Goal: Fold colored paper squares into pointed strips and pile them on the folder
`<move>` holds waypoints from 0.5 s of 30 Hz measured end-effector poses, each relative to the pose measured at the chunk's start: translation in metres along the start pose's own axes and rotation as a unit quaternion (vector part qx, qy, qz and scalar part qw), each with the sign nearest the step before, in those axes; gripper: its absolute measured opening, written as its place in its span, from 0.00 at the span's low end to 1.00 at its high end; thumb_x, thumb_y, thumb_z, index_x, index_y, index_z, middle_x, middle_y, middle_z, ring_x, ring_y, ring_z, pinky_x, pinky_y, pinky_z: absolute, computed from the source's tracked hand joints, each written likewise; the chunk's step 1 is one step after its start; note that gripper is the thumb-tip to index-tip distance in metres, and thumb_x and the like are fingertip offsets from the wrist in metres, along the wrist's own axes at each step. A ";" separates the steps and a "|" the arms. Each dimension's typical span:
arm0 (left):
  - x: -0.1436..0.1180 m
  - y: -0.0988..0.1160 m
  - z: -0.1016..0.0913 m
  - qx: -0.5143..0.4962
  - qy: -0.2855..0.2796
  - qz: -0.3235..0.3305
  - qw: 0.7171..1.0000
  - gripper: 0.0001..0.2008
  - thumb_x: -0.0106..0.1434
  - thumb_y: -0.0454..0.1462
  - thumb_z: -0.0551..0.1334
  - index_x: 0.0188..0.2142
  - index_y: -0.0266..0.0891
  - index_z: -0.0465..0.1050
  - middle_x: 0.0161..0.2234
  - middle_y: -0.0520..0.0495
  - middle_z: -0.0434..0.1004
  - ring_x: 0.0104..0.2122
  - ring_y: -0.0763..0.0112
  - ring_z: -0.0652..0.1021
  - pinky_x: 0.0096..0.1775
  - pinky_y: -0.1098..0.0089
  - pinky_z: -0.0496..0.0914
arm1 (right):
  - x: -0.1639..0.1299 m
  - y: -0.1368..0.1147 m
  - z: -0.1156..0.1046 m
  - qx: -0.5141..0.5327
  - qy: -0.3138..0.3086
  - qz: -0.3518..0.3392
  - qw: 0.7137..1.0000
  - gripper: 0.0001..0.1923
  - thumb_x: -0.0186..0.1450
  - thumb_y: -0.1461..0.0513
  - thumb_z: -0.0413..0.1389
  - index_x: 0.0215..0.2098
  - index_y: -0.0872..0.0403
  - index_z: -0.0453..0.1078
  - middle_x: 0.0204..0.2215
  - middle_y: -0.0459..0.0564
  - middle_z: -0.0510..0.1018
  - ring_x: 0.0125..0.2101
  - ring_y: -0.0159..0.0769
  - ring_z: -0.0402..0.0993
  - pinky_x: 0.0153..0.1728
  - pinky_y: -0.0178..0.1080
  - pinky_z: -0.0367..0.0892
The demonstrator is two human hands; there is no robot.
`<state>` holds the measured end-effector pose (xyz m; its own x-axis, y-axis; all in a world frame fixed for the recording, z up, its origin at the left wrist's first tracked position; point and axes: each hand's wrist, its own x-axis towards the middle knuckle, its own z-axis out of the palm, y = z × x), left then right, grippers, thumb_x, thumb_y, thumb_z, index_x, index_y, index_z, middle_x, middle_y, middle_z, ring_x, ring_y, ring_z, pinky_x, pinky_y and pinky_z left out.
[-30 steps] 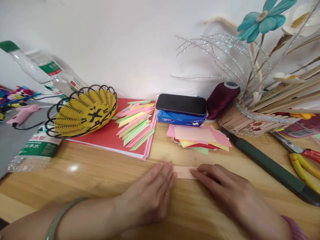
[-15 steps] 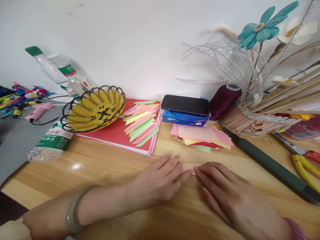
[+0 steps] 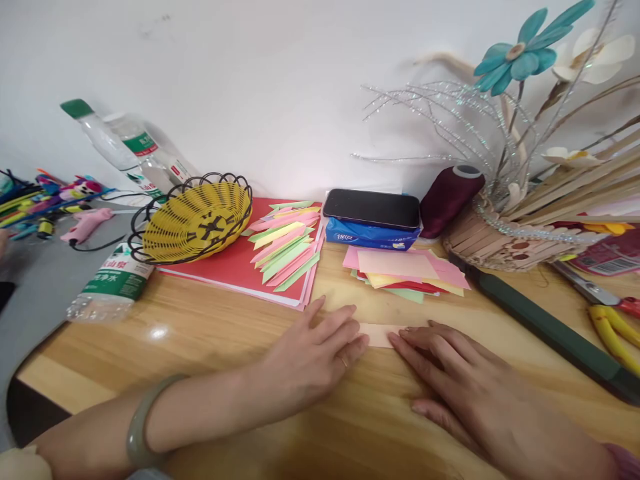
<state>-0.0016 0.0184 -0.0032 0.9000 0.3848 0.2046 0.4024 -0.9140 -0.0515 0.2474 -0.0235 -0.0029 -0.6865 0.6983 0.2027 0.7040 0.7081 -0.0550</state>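
Both hands are lying flat and open on the counter (image 3: 200, 333), pressing a folded pink paper strip (image 3: 379, 333) between their fingertips. Since a second ago the left hand (image 3: 310, 357) is spreading its fingers, while the right hand (image 3: 465, 387) is flattening wider beside the strip, suggesting a crease being firmed.

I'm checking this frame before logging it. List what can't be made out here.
- Folded paper strip, head view: both ends hidden under the left hand and right hand.
- Yellow pliers: cut off by the right edge.
- Tissue pack: print too small, phone covers its top.
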 end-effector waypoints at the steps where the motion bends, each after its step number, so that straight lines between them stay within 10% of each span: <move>1: -0.003 -0.001 -0.002 0.004 -0.003 0.000 1.000 0.15 0.69 0.31 0.46 0.52 0.33 0.63 0.49 0.44 0.69 0.55 0.58 0.60 0.56 0.49 0.54 | -0.001 0.000 0.000 -0.004 0.005 -0.001 1.000 0.26 0.64 0.51 0.49 0.54 0.59 0.62 0.44 0.57 0.71 0.45 0.45 0.65 0.42 0.46 0.68; 8: -0.009 -0.006 -0.009 0.016 -0.009 0.043 0.999 0.16 0.69 0.31 0.44 0.51 0.30 0.65 0.55 0.46 0.65 0.59 0.61 0.56 0.60 0.50 0.33 | -0.002 0.005 -0.001 0.013 0.005 -0.003 1.000 0.22 0.66 0.54 0.46 0.54 0.57 0.63 0.43 0.55 0.73 0.44 0.42 0.67 0.41 0.44 0.69; 15: -0.008 -0.019 -0.005 -0.048 0.015 0.051 0.997 0.15 0.69 0.30 0.46 0.51 0.32 0.65 0.52 0.46 0.68 0.58 0.57 0.59 0.59 0.46 0.39 | -0.001 0.014 -0.005 0.006 0.011 -0.043 0.999 0.19 0.68 0.59 0.43 0.53 0.57 0.64 0.45 0.55 0.73 0.46 0.41 0.67 0.44 0.46 0.68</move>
<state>-0.0172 0.0317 0.0008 0.9293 0.2866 0.2328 0.2902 -0.9568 0.0194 0.2591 -0.0154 0.0013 -0.7402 0.6321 0.2294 0.6399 0.7670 -0.0487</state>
